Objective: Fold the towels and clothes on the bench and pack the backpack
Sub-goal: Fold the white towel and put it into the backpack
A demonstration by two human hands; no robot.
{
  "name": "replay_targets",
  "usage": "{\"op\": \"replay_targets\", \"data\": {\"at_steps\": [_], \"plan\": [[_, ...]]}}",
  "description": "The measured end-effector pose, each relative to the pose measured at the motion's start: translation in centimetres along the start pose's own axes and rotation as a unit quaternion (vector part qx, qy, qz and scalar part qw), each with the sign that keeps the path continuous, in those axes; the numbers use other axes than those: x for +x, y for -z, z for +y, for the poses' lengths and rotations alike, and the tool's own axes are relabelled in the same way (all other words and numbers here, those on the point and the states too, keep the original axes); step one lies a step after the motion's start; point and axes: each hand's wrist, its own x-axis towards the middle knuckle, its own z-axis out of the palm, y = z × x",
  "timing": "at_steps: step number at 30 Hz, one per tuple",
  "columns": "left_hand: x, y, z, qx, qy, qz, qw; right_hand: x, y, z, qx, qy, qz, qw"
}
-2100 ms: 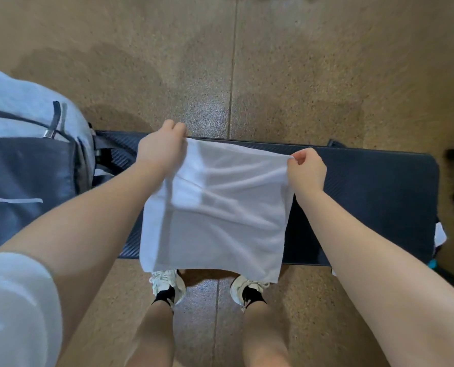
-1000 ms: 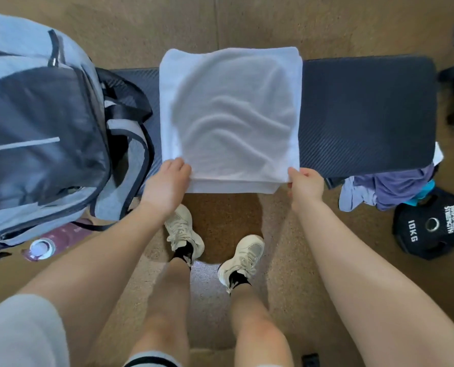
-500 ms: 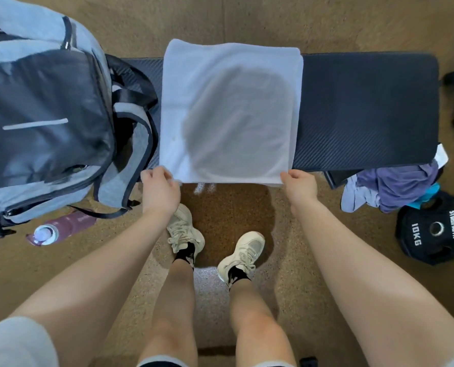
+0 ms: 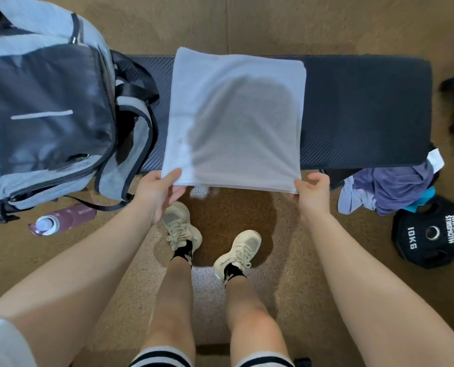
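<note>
Lying across the middle of the bench [image 4: 366, 109], the towel [image 4: 234, 120] sits folded and flat, its near edge overhanging toward you. You hold that edge at both corners: your left hand [image 4: 157, 193] pinches the left corner with the thumb on top and fingers under, and your right hand [image 4: 313, 193] pinches the right one, fingers curled. Gripping at the corners looks meant to keep the edge taut and square, so you can carry it over for another fold.

The far edge reaches the bench's back rim, so the fold has a full flat bed under it. To the left, the backpack [image 4: 45, 107] crowds the towel's side, its straps almost touching, so there is little room there. To the right, the bench is bare and offers space. Clothes [image 4: 390, 189] hang off the right near corner above a weight plate [image 4: 430, 231]; a bottle [image 4: 61, 219] lies on the floor under the backpack.
</note>
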Motion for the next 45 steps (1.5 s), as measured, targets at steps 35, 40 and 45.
{"op": "replay_targets", "data": {"at_steps": [35,40,45], "plan": [[10.7,-7.9,13.5,0.428,-0.299,0.061,0.851,10.4,-5.3,-10.7,-0.164,0.113,0.094,0.976],[10.0,-8.8,11.5,0.553,-0.481,0.102,0.673,8.5,-7.6,-9.3,-0.312,0.303,0.169,0.885],[11.2,-9.2,6.3,0.667,-0.551,-0.092,0.493,5.6,-13.3,-5.3,-0.479,0.478,-0.086,0.731]]}}
